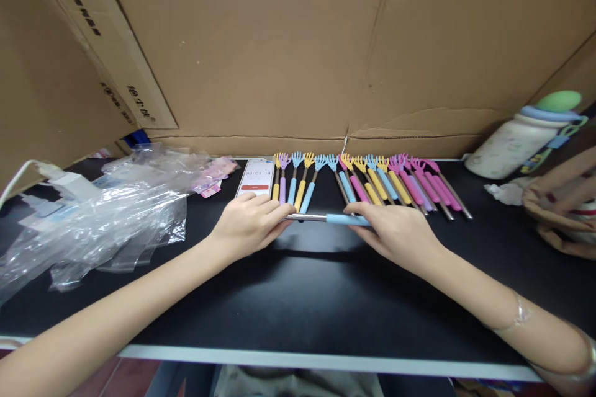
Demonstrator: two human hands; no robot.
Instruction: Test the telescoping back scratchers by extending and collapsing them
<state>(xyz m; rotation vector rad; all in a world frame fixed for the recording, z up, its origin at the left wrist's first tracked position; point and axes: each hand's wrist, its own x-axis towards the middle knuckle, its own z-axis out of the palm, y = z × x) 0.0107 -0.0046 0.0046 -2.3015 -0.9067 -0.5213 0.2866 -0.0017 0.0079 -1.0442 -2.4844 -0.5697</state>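
Between my two hands a back scratcher (344, 219) with a blue sleeve and a metal rod lies level above the black table. My left hand (254, 220) is closed round its left end, and its fingers hide that end. My right hand (395, 229) grips the blue sleeve at the right end. Just behind, a row of back scratchers (305, 183) in yellow, purple and blue lies with the hand-shaped heads away from me. To the right, a denser group of back scratchers (412, 186) in pink, blue, yellow and purple lies slanted and partly overlapping.
A phone (254, 177) showing a timer lies behind my left hand. Clear plastic bags (125, 211) and a white charger (69, 186) spread over the left side. At the right are a tilted bottle (516, 142) and a brown bag (559, 205). Cardboard (279, 43) walls the back.
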